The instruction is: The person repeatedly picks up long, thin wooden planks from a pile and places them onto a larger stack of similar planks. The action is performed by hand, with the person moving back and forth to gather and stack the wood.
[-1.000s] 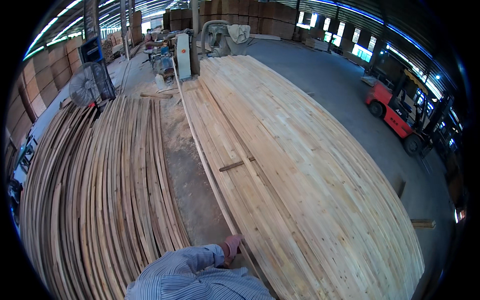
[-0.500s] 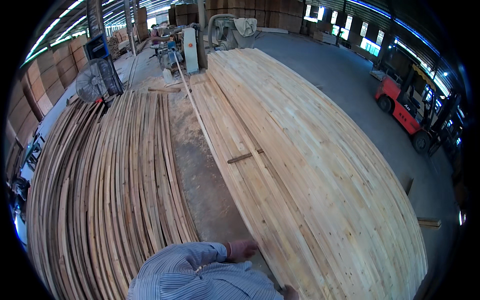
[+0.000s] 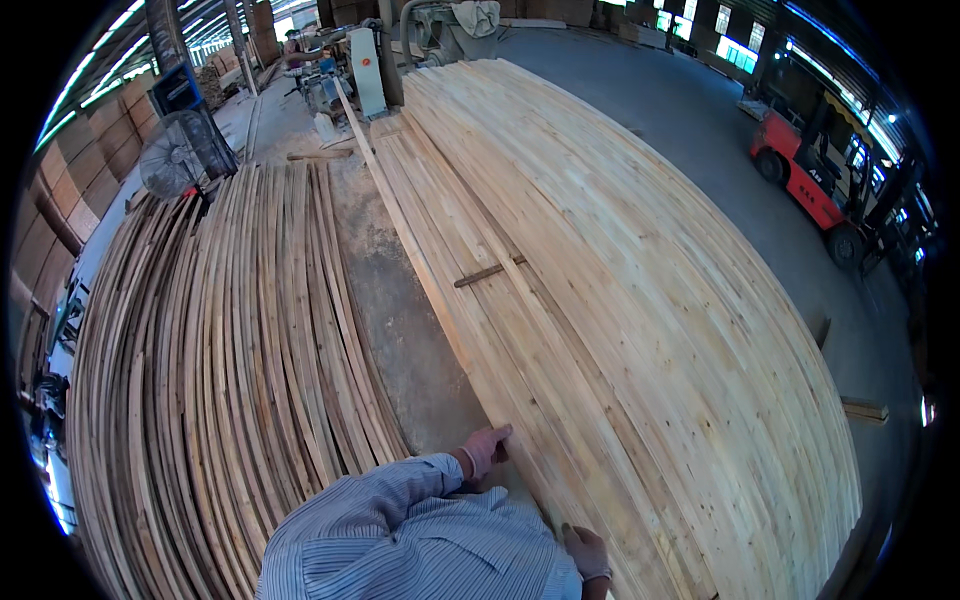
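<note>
A long pale wooden strip [image 3: 433,294] runs along the left edge of a broad stack of planed boards [image 3: 640,300], reaching toward a machine at the far end. My left hand [image 3: 486,450], in a pinkish glove, is closed on this strip at the stack's edge, thumb and fingertips against the wood. Closer to me, my right hand [image 3: 587,553], also gloved, is bent around the same edge near the strip's near end. Some of its fingers are hidden. Blue striped sleeves cover my arms. A short dark stick [image 3: 490,271] lies crosswise on the boards.
Rough, narrow timber strips [image 3: 240,340] form a wide pile at my left. A sawdust-strewn floor gap [image 3: 400,330] separates it from the boards. Beyond stand a fan [image 3: 182,155] and a machine with a pale cabinet [image 3: 367,72]. A red forklift [image 3: 805,190] is parked at right.
My left hand has moved forward and closed on the strip's edge. My right hand has come further into view, at the edge. The strip now shows more of its face, and the view has shifted.
</note>
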Motion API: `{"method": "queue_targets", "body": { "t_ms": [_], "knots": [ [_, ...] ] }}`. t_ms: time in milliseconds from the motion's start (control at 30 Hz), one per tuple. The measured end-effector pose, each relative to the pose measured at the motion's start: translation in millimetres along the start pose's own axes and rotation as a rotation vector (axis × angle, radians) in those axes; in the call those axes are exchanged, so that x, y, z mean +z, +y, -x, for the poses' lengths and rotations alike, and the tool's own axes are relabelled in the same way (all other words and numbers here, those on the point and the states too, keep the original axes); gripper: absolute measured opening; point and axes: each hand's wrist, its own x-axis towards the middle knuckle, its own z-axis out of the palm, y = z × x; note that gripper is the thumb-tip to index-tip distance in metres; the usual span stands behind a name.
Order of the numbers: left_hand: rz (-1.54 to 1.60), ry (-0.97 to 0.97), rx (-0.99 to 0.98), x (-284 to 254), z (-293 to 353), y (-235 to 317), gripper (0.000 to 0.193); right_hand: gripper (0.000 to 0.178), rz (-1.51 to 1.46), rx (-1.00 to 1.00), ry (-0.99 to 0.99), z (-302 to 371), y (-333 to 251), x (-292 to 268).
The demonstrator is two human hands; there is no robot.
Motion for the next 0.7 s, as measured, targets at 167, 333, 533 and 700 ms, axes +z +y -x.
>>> {"method": "queue_targets", "body": {
  "t_ms": [167,333,533,700],
  "knots": [
    [0.124,0.089,0.008,21.2,30.4,34.4,0.038,0.044,0.135,0.000,0.032,69.8,79.3,-53.6],
    [0.173,0.070,0.150,0.4,-5.4,46.1,0.036,0.046,0.219,0.105,0.167,113.5,114.1,-71.4],
    [0.186,0.080,0.170,-1.0,-9.5,48.0,0.037,0.039,0.126,0.164,0.224,114.4,124.0,-69.2],
    [0.097,-0.083,0.095,27.9,32.2,15.8,0.048,0.040,0.553,-0.008,0.116,95.7,186.2,-65.6]
  ]
}}
